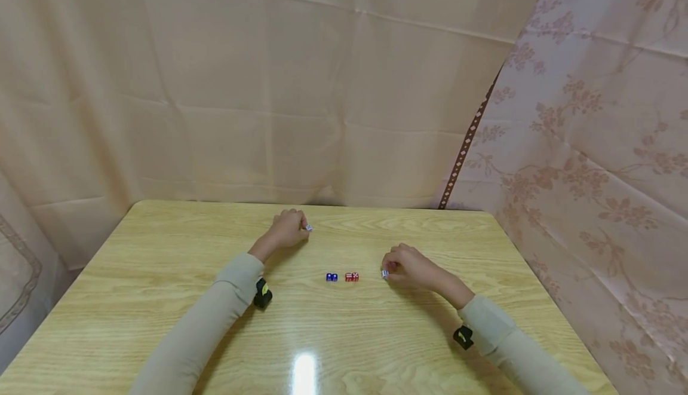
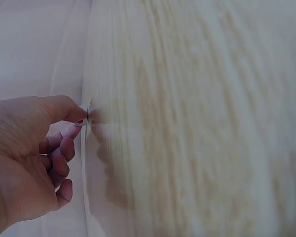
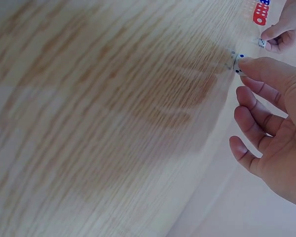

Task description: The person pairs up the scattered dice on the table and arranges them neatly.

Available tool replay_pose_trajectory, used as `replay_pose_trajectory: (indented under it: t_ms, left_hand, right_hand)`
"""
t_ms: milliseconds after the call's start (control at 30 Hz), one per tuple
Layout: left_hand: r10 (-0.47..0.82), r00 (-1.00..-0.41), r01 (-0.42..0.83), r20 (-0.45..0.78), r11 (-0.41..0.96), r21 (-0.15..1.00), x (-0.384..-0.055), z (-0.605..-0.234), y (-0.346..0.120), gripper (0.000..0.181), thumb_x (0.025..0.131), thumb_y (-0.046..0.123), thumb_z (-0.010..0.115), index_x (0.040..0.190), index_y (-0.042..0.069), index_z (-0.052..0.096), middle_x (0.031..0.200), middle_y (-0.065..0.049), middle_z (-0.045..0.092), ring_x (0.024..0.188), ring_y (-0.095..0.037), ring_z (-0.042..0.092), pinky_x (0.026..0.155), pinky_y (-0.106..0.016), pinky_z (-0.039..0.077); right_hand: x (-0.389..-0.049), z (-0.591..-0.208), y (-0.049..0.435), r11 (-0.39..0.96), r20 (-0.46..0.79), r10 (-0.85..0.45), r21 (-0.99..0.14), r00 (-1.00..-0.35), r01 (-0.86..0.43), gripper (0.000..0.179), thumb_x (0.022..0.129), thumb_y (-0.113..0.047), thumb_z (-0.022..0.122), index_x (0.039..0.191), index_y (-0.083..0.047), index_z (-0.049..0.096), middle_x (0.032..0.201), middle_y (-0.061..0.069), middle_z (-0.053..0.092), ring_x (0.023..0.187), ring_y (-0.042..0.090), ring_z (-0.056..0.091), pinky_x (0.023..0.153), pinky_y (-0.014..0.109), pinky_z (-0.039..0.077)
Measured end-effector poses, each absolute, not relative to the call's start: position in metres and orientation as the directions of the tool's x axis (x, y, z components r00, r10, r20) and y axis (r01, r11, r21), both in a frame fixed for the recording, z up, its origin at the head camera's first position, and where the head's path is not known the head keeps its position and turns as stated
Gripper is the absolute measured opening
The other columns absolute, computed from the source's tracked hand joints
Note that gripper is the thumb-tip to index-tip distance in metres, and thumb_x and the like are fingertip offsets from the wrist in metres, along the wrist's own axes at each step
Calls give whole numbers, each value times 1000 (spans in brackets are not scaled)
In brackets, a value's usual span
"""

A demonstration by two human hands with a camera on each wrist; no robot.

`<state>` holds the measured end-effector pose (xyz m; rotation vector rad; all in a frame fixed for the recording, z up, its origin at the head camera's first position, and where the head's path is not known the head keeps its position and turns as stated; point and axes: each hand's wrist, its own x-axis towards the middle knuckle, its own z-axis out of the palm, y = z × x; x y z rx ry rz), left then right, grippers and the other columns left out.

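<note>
Toward the far edge of the table, my left hand [image 1: 289, 228] pinches a small white die [image 1: 309, 227] between thumb and forefinger. A red spot shows on that die [image 2: 80, 122] in the left wrist view. On the right side, my right hand [image 1: 411, 265] pinches another white die [image 1: 384, 274]; blue dots mark it in the right wrist view. Two blue dice [image 1: 331, 277] stand side by side between the arms. Just right of them are two red dice [image 1: 352, 276], close to the right hand's fingertips but apart from them.
All of this is on a light wood-grain table [image 1: 301, 317]. A beige curtain [image 1: 242, 96] hangs behind its far edge, and a floral cloth [image 1: 602, 174] hangs along the right. Black wrist devices [image 1: 263, 294] sit under both sleeves. A bright reflection lies near the front.
</note>
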<state>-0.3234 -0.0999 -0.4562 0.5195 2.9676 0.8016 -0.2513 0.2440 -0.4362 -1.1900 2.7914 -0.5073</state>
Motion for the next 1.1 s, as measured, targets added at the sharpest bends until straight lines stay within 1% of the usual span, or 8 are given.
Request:
replay_pose_trajectory:
  t_ms: [233, 367, 500, 633, 767, 933, 1100]
  left_hand:
    - [337, -939, 323, 65, 804, 500, -324, -457, -100, 12, 92, 18, 69, 94, 6, 64, 99, -10, 63, 102, -32, 53, 93, -52, 37]
    - [337, -940, 316, 54, 799, 512, -323, -456, -99, 14, 94, 19, 69, 95, 6, 65, 100, -9, 63, 103, -31, 53, 94, -51, 36]
    - [347, -936, 325, 58, 791, 519, -323, -452, -96, 15, 95, 20, 70, 95, 6, 66, 98, -8, 63, 101, -30, 53, 92, -49, 36]
    - [358, -931, 337, 66, 781, 526, -321, -447, -91, 15, 94, 20, 71, 96, 6, 67, 97, -7, 64, 102, -29, 53, 93, -49, 36]
    - [369, -926, 350, 73, 772, 530, -319, -443, -84, 14, 92, 19, 72, 95, 6, 67, 94, -5, 63, 102, -29, 53, 94, -49, 36]
    - [396, -913, 386, 95, 767, 512, -316, -439, -73, 15, 89, 20, 74, 94, 7, 68, 88, -3, 60, 95, -25, 51, 88, -43, 35]
    - [435, -893, 432, 114, 762, 483, -309, -433, -61, 14, 90, 20, 73, 95, 8, 67, 86, -3, 60, 89, -22, 48, 82, -38, 33]
  right_hand:
    - [-253, -437, 245, 638, 78, -719, -320, -691, -700, 6, 90, -10, 76, 90, -12, 70, 80, -2, 59, 78, 10, 45, 72, 25, 38]
    - [-254, -438, 245, 638, 80, -720, -314, -690, -703, 6, 90, -10, 76, 91, -13, 70, 81, -2, 59, 78, 10, 46, 73, 25, 38]
    - [-254, -438, 246, 639, 82, -721, -308, -689, -705, 7, 90, -10, 76, 91, -12, 70, 81, -2, 59, 77, 11, 45, 72, 24, 37]
    - [-253, -436, 245, 640, 83, -717, -314, -692, -701, 7, 89, -9, 77, 90, -12, 70, 80, -1, 59, 77, 12, 45, 72, 25, 36]
    - [-253, -437, 245, 640, 87, -718, -306, -690, -705, 7, 89, -9, 77, 89, -12, 70, 80, -2, 60, 77, 11, 46, 73, 25, 37]
    - [-254, -438, 246, 638, 92, -720, -303, -688, -708, 7, 89, -9, 77, 90, -12, 70, 80, -2, 61, 77, 11, 48, 73, 25, 39]
    - [-254, -438, 246, 638, 87, -719, -312, -690, -704, 6, 89, -10, 76, 90, -13, 71, 80, -3, 61, 78, 10, 47, 73, 25, 38]
